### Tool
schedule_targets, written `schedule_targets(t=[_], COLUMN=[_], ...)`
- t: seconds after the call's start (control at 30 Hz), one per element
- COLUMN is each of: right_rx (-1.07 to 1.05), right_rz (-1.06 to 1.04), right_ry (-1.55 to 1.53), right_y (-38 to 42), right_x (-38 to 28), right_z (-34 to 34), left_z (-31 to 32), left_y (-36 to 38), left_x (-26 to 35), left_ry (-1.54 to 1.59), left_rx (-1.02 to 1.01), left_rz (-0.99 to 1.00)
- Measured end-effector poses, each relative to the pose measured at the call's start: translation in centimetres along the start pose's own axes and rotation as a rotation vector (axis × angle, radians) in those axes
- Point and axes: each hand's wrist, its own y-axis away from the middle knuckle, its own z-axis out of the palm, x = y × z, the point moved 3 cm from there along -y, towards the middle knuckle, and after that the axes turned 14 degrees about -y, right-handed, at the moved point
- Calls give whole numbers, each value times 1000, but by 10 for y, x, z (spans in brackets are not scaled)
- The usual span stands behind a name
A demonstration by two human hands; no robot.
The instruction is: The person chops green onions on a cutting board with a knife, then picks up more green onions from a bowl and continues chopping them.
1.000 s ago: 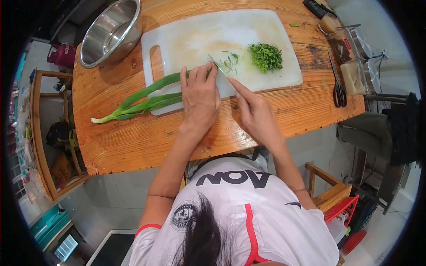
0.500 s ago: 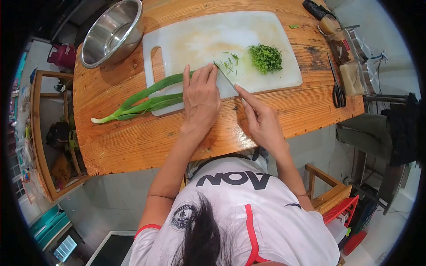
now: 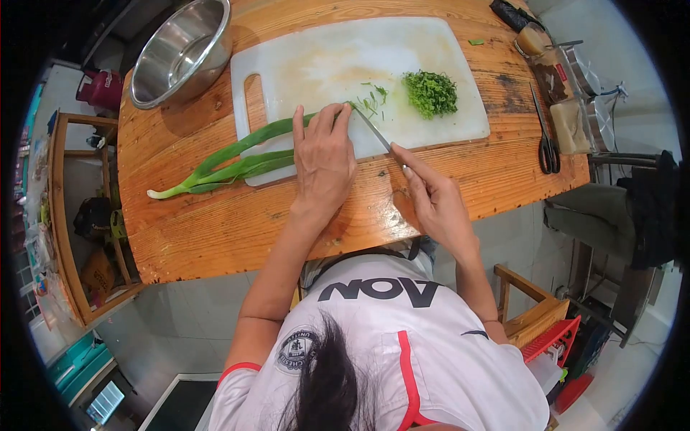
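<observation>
Across the left part of a white cutting board [image 3: 323, 50] lies a long green onion [image 3: 230, 152], its pale root end resting on the wooden table. My left hand [image 3: 325, 154] presses down on its leafy part with bent fingers, which hide the cut end. In my right hand [image 3: 440, 201] is a knife [image 3: 374, 130]; its tip touches the board close beside my left fingertips. Thin green shreds [image 3: 372, 99] are scattered just beyond the blade. Further right on the board sits a pile of finely chopped green onion [image 3: 430, 95].
A steel bowl [image 3: 215, 54] stands left of the board on the wooden table [image 3: 237, 237]. Black-handled scissors [image 3: 549, 152] lie at the right, beside containers [image 3: 571, 128] along the table edge. A small green piece [image 3: 476, 42] lies behind the board.
My right hand has drawn back towards me and slightly right with the knife, so more of the blade shows. My left hand has barely shifted on the green onion.
</observation>
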Motion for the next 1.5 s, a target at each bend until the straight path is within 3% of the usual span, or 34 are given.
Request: schedule_targets(t=[0.33,0.63,0.73,1.03,1.13,1.23,1.33,1.5], right_rx=[15,6,-25,23,-7,8,-10,-3], right_rz=[-124,31,72,-144,33,14,68,-19], right_ry=[71,-36,103,133,105,-68,-5,68], right_y=[-41,1,-4,-32,-9,2,-2,-19], right_x=[-14,-6,-14,-13,-16,0,-4,-10], right_z=[23,0,4,27,13,2,0,16], left_z=[-2,1,0,-1,0,-1,4,0], left_y=[-1,1,1,0,2,2,4,2], left_x=[1,0,1,1,2,2,-1,-1], left_ry=[-31,-15,-32,-68,-58,-58,-45,-79], left_rx=[-22,-8,-18,-29,-31,-29,-21,-25], left_rz=[-3,0,12,25,16,15,11,21])
